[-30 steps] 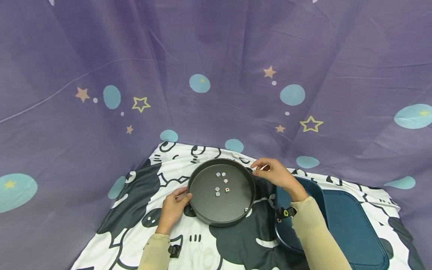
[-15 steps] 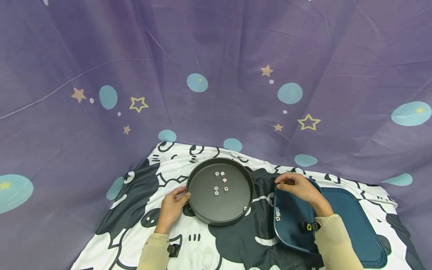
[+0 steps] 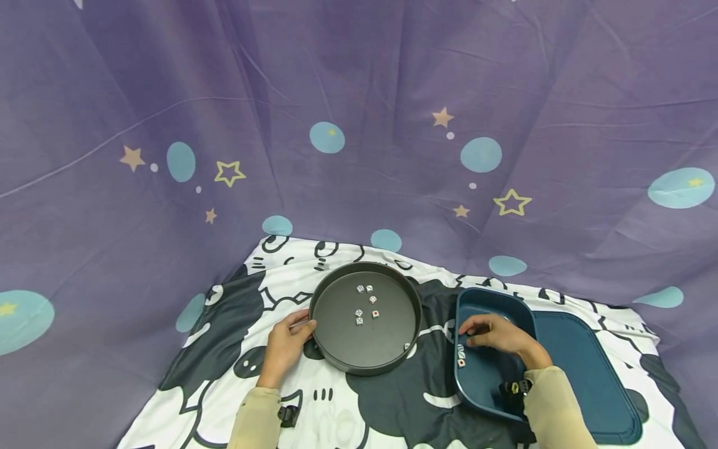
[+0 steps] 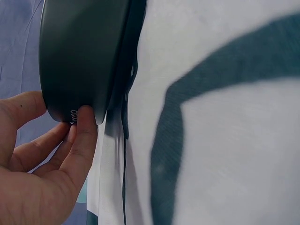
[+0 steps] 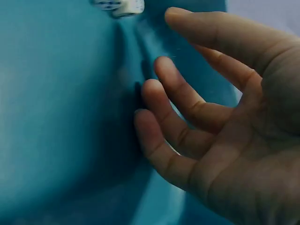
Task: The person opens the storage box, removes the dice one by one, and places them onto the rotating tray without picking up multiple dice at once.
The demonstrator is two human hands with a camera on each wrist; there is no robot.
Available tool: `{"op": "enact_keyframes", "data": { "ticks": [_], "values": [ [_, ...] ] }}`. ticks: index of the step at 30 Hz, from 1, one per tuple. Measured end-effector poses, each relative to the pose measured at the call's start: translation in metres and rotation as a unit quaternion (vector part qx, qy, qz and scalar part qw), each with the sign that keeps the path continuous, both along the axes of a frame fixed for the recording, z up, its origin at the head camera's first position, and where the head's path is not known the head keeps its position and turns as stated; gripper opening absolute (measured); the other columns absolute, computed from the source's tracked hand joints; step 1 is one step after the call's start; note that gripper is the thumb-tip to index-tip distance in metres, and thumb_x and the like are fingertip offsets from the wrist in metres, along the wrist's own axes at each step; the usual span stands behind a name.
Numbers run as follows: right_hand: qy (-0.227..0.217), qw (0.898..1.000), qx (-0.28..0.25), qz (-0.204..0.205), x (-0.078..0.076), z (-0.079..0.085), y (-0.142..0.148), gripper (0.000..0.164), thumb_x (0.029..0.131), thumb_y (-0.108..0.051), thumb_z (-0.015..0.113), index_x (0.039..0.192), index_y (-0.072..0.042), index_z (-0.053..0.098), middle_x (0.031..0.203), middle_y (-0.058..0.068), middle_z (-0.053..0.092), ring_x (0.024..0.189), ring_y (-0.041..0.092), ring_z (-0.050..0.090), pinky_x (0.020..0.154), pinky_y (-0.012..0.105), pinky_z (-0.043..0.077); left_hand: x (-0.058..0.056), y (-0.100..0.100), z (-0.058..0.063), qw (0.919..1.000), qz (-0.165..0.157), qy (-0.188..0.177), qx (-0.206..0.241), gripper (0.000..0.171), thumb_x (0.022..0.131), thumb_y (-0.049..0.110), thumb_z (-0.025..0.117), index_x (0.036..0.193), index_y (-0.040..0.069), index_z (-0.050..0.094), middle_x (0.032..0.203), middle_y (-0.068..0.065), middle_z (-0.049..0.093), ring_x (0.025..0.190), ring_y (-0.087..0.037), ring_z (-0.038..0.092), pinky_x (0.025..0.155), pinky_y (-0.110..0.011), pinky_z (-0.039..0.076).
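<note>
My left hand (image 3: 286, 350) holds the left side of a round, dark grey pan (image 3: 335, 360). In the left wrist view its thumb and fingers (image 4: 84, 136) are against the pan wall. Small white dice (image 3: 373, 300) lie scattered in the pan, with a single die (image 3: 407, 346) at its lower right wall. My right hand (image 3: 502, 340) is inside a deep blue tub (image 3: 488, 399), fingers loosely bent and apart, holding nothing. Just ahead of its fingertips, a few dice (image 5: 129, 7) lie along the tub's left wall.
A flat blue panel with a raised rim, like a lid (image 3: 594, 380), lies to the right of the tub, partly behind the right sleeve. Under everything spreads a black-and-white cartoon cloth (image 3: 331, 418). A purple curtain (image 3: 359, 187) with stars hangs behind.
My right hand has moved from the pan's right edge over to the blue tub and down into it, near the dice there. The left hand and the pan stay in place.
</note>
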State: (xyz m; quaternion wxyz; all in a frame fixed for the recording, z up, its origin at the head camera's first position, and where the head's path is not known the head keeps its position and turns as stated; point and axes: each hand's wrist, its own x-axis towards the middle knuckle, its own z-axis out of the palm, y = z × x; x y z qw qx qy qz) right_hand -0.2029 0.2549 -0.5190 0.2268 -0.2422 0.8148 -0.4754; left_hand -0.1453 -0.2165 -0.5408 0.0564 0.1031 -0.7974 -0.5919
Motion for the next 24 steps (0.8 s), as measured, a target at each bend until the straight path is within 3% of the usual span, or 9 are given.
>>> {"op": "enact_keyframes", "data": {
  "ticks": [4, 11, 18, 24],
  "values": [
    [0.012, 1.000, 0.000, 0.029, 0.000, -0.005, 0.000, 0.022, 0.087, 0.000, 0.074, 0.108, 0.003, 0.070, 0.102, 0.020, 0.067, 0.093, 0.023, 0.059, 0.076, 0.023, 0.051, 0.000, 0.000, 0.001, 1.0000, 0.003, 0.003, 0.006, 0.034, 0.094, 0.011, 0.072, 0.125, -0.001, 0.067, 0.121, -0.018, 0.068, 0.107, -0.027, 0.069, 0.080, -0.025, 0.060],
    [0.044, 0.998, 0.004, 0.042, 0.002, -0.010, -0.005, 0.023, 0.079, 0.003, 0.078, 0.100, 0.003, 0.070, 0.090, 0.021, 0.063, 0.082, 0.022, 0.053, 0.067, 0.023, 0.047, 0.001, -0.001, 0.000, 0.9999, -0.001, 0.003, 0.012, 0.034, 0.094, 0.011, 0.071, 0.125, -0.002, 0.066, 0.124, -0.019, 0.067, 0.109, -0.028, 0.068, 0.082, -0.025, 0.059],
    [0.068, 0.997, 0.043, 0.018, 0.004, -0.015, -0.010, 0.025, 0.072, -0.001, 0.084, 0.092, -0.005, 0.070, 0.087, 0.011, 0.055, 0.085, 0.024, 0.041, 0.070, 0.028, 0.035, 0.001, -0.001, 0.000, 0.9999, 0.000, 0.001, 0.015, 0.035, 0.094, 0.010, 0.071, 0.126, -0.002, 0.066, 0.124, -0.020, 0.066, 0.110, -0.029, 0.067, 0.083, -0.025, 0.059],
    [0.077, 0.995, 0.058, 0.004, 0.005, -0.014, -0.010, 0.022, 0.074, -0.002, 0.083, 0.091, -0.004, 0.070, 0.089, 0.012, 0.056, 0.086, 0.024, 0.042, 0.070, 0.030, 0.035, 0.000, 0.000, 0.000, 0.9999, -0.001, 0.001, 0.010, 0.034, 0.095, 0.011, 0.070, 0.126, -0.002, 0.066, 0.123, -0.020, 0.066, 0.109, -0.029, 0.067, 0.083, -0.024, 0.059]
  ]
}}
